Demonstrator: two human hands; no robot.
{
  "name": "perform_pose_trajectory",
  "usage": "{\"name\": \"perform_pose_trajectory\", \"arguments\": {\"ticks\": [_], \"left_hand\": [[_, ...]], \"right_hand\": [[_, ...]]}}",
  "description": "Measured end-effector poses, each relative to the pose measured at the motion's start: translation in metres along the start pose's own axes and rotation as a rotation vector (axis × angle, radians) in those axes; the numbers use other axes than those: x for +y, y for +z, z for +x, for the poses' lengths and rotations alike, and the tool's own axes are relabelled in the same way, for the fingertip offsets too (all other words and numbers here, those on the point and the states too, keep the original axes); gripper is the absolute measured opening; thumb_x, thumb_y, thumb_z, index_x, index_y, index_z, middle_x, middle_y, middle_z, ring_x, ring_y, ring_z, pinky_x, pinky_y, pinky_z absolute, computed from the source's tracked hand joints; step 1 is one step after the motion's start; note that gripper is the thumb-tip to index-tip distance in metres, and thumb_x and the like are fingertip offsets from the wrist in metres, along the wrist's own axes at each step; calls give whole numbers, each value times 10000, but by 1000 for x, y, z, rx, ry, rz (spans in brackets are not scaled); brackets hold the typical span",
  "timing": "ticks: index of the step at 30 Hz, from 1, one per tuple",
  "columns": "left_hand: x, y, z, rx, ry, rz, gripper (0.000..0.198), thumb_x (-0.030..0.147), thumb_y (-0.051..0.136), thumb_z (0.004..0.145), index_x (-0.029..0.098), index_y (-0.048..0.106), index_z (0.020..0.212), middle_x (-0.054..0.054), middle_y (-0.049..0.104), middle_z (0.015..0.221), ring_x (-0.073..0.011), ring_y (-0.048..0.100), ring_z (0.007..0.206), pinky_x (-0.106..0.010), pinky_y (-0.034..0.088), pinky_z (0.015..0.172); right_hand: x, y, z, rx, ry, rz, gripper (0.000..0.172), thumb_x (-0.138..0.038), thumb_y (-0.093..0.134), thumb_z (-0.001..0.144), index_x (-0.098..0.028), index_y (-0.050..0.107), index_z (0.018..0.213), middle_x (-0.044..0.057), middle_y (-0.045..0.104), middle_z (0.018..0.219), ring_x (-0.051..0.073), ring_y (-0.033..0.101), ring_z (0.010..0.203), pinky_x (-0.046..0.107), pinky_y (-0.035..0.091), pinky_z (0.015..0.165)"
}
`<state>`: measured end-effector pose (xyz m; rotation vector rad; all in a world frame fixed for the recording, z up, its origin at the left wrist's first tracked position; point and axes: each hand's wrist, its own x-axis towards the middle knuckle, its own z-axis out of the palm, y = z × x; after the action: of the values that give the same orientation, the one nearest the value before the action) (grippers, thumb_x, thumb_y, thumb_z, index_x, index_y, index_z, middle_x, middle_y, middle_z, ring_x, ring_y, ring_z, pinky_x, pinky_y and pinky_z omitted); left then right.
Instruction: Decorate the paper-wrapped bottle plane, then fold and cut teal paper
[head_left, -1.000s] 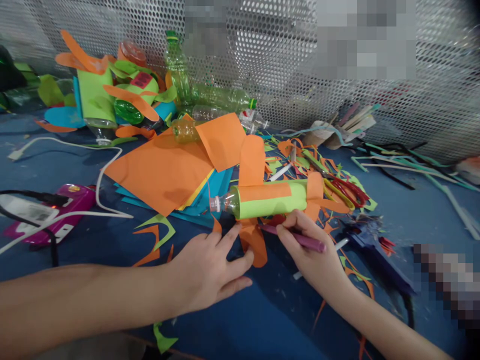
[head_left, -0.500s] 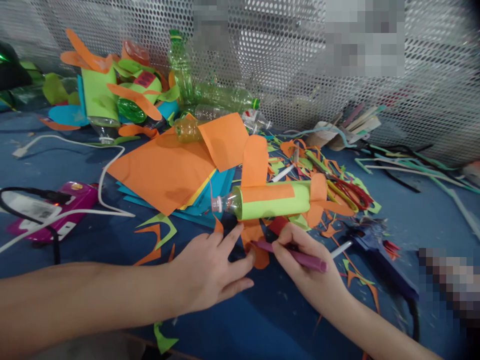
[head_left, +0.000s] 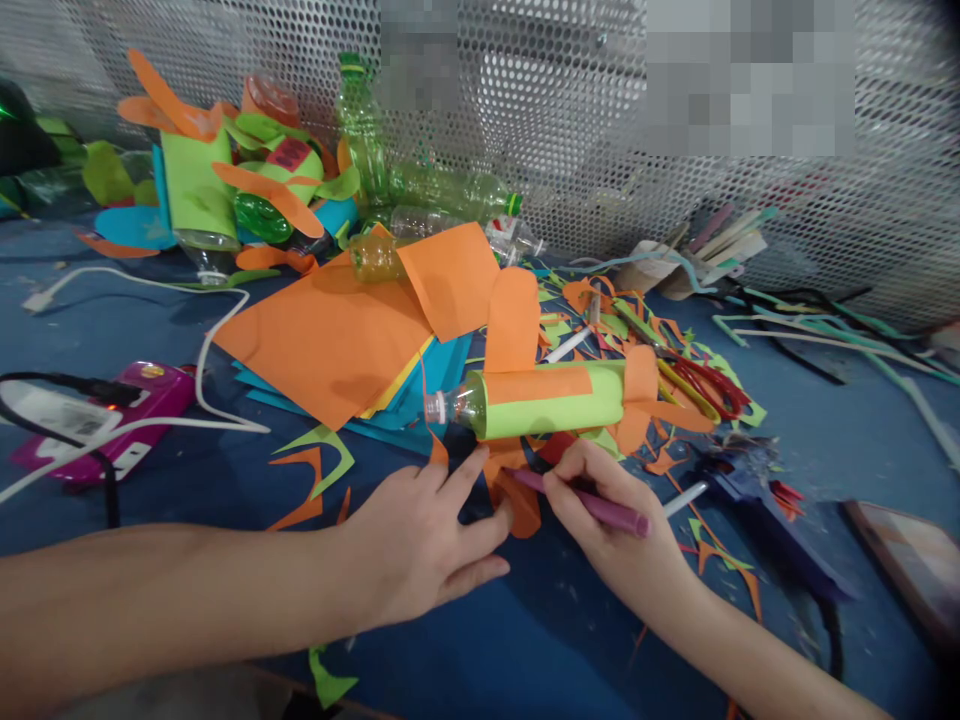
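Observation:
A plastic bottle (head_left: 551, 400) wrapped in light green and orange paper lies on its side, its neck to the left. Orange paper wings and tail pieces stick out from it. The near orange paper wing (head_left: 517, 505) lies flat towards me. My left hand (head_left: 427, 540) is open, with fingertips resting at that wing's left edge and near the bottle. In my right hand (head_left: 611, 510) is a purple marker (head_left: 615, 513), gripped like a pen, its tip at the wing's surface. Whether it has left a mark is too small to tell.
Behind the bottle are stacked coloured sheets (head_left: 322, 340) and green bottles (head_left: 450, 190). Paper-covered bottles (head_left: 199, 190) stand back left. Right of my hand lie a blue glue gun (head_left: 772, 530), scissors (head_left: 697, 390), and a phone (head_left: 907, 560). A white cable (head_left: 225, 330) crosses the left.
The marker's tip has shifted slightly up and its rear end slightly left, with my right hand still gripping it. My left hand stays nearly in place.

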<state>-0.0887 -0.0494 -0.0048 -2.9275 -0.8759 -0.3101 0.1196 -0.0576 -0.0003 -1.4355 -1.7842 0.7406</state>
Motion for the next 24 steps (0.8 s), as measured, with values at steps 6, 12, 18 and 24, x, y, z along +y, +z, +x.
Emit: {"name": "perform_pose_trajectory", "arguments": {"ticks": [6,12,18,24], "left_hand": [[0,0,1,2,-9,-4,377,464,332,942,263,550,1175,-203,485,1301,-227,596,757,-350,499,578],[-1,1,1,6,-8,2,395,461,315,947,258,545,1196,-205,503,1269,-240,599,757,-357,497,572],[-1,2,0,-1,-15,-9,399,462,311,950,268,546,1207,-199,505,1274,-237,603,753,-349,496,571],[0,2,-1,12,-15,-9,407,465,301,954,267,560,1198,-203,479,1302,-240,596,773,-349,489,586]], "right_hand": [[3,2,4,-2,22,0,180,-276,506,881,-229,412,736,-35,476,645,110,454,569,226,383,554],[7,3,5,-20,68,-5,126,-304,547,874,-231,475,801,-13,568,720,126,532,634,236,414,594],[7,2,4,-18,80,0,123,-316,559,868,-230,487,816,-6,590,731,130,537,628,239,420,579],[4,-1,6,15,50,-4,156,-264,542,858,-230,438,747,-45,475,620,108,441,550,229,385,534]]}}
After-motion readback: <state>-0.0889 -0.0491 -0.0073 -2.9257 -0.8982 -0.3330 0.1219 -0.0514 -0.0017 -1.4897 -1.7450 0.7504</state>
